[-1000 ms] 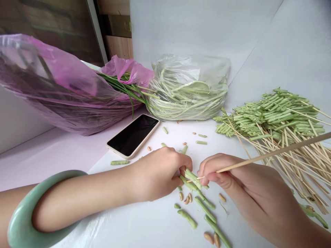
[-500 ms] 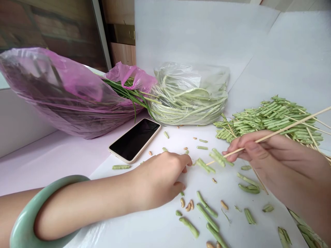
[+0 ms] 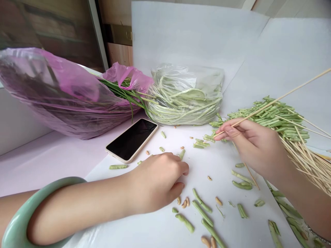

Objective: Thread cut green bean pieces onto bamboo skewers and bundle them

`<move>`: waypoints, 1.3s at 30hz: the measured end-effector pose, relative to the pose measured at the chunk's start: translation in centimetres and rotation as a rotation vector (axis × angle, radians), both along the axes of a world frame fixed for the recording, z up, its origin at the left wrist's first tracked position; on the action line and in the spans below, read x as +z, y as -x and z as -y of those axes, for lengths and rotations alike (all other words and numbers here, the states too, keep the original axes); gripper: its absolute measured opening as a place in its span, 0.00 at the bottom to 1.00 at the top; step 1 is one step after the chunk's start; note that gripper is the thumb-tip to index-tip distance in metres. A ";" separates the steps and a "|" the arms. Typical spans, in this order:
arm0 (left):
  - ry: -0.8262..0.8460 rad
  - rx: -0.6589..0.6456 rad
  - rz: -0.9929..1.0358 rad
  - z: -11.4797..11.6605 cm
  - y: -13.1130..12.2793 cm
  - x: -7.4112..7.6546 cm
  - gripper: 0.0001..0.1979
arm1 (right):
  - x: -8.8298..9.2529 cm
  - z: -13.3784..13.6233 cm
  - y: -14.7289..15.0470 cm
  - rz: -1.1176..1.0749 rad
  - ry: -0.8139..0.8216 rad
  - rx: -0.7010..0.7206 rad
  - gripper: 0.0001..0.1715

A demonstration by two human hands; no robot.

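Since the earlier view, the right hand (image 3: 252,146) has moved farther right and away from the near bean pieces, and the wooden skewer (image 3: 284,93) in it now slants up toward the far right. Its thumb and first fingers are pinched together on the skewer, and the other fingers curl just below. The skewer's sharp end points left, just beside a small scatter of cut green bean pieces (image 3: 200,143). No piece can be seen threaded on it.

The left hand (image 3: 157,182) rests on the white paper (image 3: 155,165) near the middle, its fingers curled and close together, with the thumb a little apart from them. Nothing shows between them. Just past its fingertips, more bean pieces and tan seeds (image 3: 184,203) lie loose on the paper, and a jade bangle (image 3: 26,220) circles that arm.

To the right, a heap of bean pieces (image 3: 274,119) sits on a bundle of skewers (image 3: 302,155), partly behind the right hand. At the far side, a phone (image 3: 131,139) lies face up in front of a see-through bag of long beans (image 3: 186,100), with a pink plastic bag (image 3: 59,93) to its left.
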State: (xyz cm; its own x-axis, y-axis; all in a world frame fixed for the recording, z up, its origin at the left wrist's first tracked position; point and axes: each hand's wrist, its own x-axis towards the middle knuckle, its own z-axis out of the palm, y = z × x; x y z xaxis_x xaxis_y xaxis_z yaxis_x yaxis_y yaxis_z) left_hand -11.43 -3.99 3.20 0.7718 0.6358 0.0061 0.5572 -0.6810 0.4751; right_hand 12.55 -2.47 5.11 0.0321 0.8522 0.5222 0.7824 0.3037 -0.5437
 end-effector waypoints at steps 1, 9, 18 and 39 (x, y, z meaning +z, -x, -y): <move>0.003 0.002 -0.007 0.1 0.0 0.0 0.06 | 0.0 -0.1 0.2 0.017 -0.001 0.001 0.11; 0.008 -0.015 -0.051 0.3 -0.1 0.2 0.04 | -0.5 -0.4 0.3 0.058 0.039 0.021 0.11; 0.009 -0.020 -0.059 0.4 -0.2 0.3 0.04 | -0.4 -0.5 0.4 0.045 0.077 0.063 0.10; 0.062 -0.017 -0.033 0.3 -0.2 0.4 0.09 | 0.2 -1.4 0.3 0.111 0.090 0.181 0.11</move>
State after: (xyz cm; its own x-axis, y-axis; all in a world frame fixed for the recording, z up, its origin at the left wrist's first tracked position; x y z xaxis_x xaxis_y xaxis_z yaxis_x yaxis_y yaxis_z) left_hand -11.23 -4.27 3.65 0.7817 0.6209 -0.0584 0.5618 -0.6604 0.4983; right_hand 12.29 -1.11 5.31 -0.1786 0.8823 0.4355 0.7761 0.3984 -0.4889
